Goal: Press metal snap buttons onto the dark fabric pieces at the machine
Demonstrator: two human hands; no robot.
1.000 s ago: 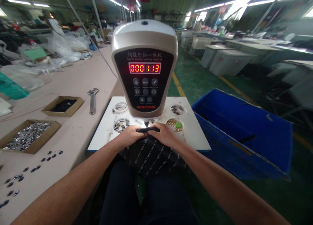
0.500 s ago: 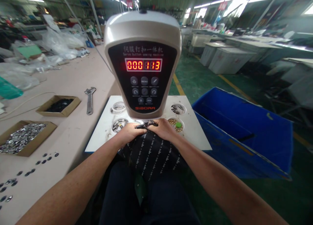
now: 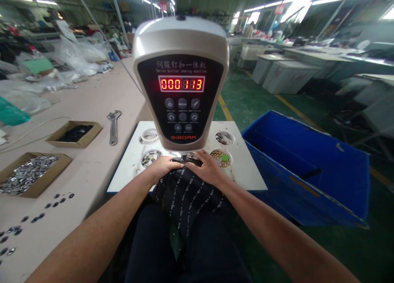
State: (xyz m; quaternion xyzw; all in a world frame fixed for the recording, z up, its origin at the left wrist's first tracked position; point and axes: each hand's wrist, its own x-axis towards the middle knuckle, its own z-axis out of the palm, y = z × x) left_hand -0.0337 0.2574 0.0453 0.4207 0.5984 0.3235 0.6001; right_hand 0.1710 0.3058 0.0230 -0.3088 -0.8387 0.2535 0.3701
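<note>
The machine head (image 3: 181, 36) stands upright at the center of the work area. Its panel reads "Servo button sewing machine", and the display (image 3: 182, 84) shows 000 and 113 in red digits. The lower end of the head is directly above the operator's hands.

The left hand (image 3: 164, 166) and the right hand (image 3: 209, 168) are positioned side by side, slightly apart, beneath the head. The fingers of each hand are closed in a pinch on the dark upper edge of the black fabric (image 3: 184, 192), with the thumbs on the near side; the fingertips behind the edge are partly hidden. The fabric, printed with rows of white lettering, hangs from this edge toward the operator's lap, in front of the near edge of the white work plate (image 3: 124, 178).

The plate has round recesses. The near right recess contains gold-colored parts (image 3: 219, 155) and a green piece (image 3: 225, 157); the near left recess contains metal pieces (image 3: 150, 157).

On the bench (image 3: 92, 100) to the left lie an adjustable wrench (image 3: 113, 129), a cardboard tray of dark pieces (image 3: 88, 139), a cardboard tray of shiny metal parts (image 3: 63, 166), and loose discs (image 3: 48, 205). A blue bin (image 3: 344, 172) stands to the right of the plate.
</note>
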